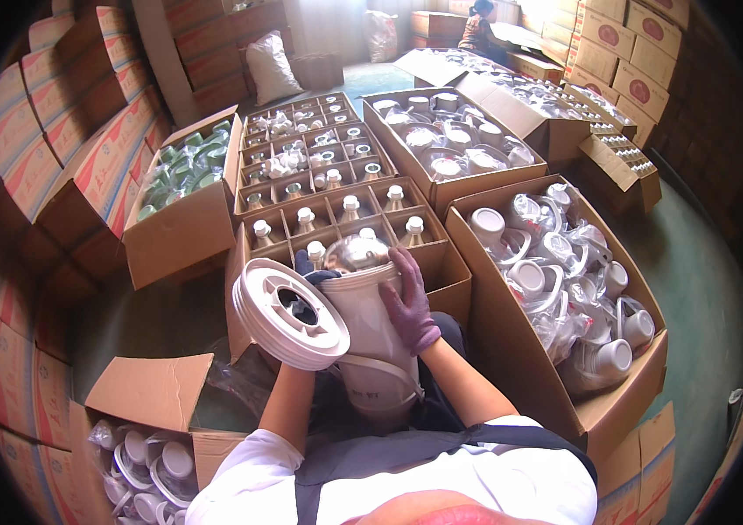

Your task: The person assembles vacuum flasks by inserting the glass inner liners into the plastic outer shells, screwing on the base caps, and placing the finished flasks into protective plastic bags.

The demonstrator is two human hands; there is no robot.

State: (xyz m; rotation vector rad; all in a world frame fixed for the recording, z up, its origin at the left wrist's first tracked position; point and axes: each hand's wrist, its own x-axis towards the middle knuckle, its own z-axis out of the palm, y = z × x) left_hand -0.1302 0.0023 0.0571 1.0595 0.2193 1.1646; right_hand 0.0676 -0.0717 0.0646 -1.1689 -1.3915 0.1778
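Note:
A white thermos flask body [378, 324] stands in front of my lap, with a bail handle low on its side. The rounded silver end of a liner [357, 254] shows at its open rim. My right hand [411, 302], in a purple glove, grips the body's right side just below the rim. A white ringed screw-on part [280, 306] with a dark centre tilts over the body's left. My left hand [312, 265], in a dark glove, holds that part; most of the hand is hidden behind it, and its fingertips show beside the liner.
Ahead stands a divided carton [345, 206] of silver liners with white caps, another behind it. Cartons of bagged white flask parts [555, 271] flank my right and lower left [148, 472]. Green parts fill a carton [192, 166] at left. Another person [481, 33] sits far back.

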